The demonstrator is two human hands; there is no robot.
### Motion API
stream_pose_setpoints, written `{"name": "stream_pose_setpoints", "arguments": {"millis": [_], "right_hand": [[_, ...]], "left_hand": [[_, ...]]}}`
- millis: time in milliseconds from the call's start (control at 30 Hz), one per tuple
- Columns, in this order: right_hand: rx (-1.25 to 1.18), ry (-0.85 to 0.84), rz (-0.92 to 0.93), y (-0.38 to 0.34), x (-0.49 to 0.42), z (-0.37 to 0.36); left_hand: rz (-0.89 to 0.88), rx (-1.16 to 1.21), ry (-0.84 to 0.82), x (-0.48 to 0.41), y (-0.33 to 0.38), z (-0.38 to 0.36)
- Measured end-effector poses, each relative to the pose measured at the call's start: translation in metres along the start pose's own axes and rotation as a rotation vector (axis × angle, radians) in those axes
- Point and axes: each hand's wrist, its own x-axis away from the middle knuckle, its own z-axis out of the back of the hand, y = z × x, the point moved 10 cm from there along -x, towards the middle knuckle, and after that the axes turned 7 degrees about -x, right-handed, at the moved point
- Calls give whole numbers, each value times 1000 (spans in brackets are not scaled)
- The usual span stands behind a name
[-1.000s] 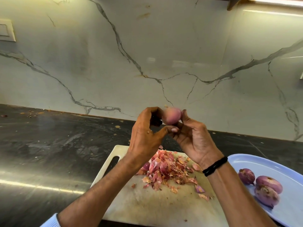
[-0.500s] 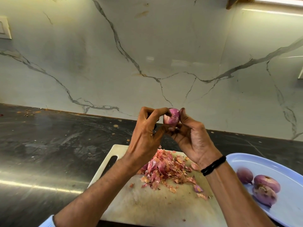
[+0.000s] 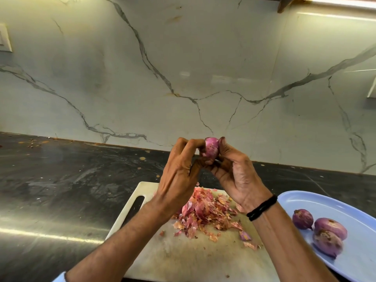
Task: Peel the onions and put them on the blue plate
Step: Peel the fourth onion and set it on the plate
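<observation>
A small purple onion (image 3: pixel 211 147) is held up above the white cutting board (image 3: pixel 183 259). My right hand (image 3: pixel 238 176) grips it from the right and below. My left hand (image 3: pixel 179 176) has its fingers curled against the onion's left side, pinching at its skin. The blue plate (image 3: pixel 362 259) lies at the right with three peeled onions (image 3: pixel 323 231) on it. A heap of pink and brown onion skins (image 3: pixel 205 214) lies on the board under my hands.
The board sits on a dark stone counter (image 3: pixel 61 190) with a few skin scraps near the marble backsplash (image 3: pixel 183 68). A white wall switch (image 3: pixel 4 39) is at the far left. A black band is on my right wrist.
The onion has been turned in my fingers, showing more purple flesh. My left fingers have shifted over its left side. Both hands stay at about the same height.
</observation>
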Motion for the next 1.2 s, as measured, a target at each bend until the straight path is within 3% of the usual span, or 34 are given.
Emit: {"name": "stream_pose_setpoints", "arguments": {"millis": [267,1200], "right_hand": [[30,-19,22,-2,-2,0],[115,98,-12,2,-6,18]], "left_hand": [[4,-85,-25,1,-8,-4],[27,1,-67,5,-14,-15]]}}
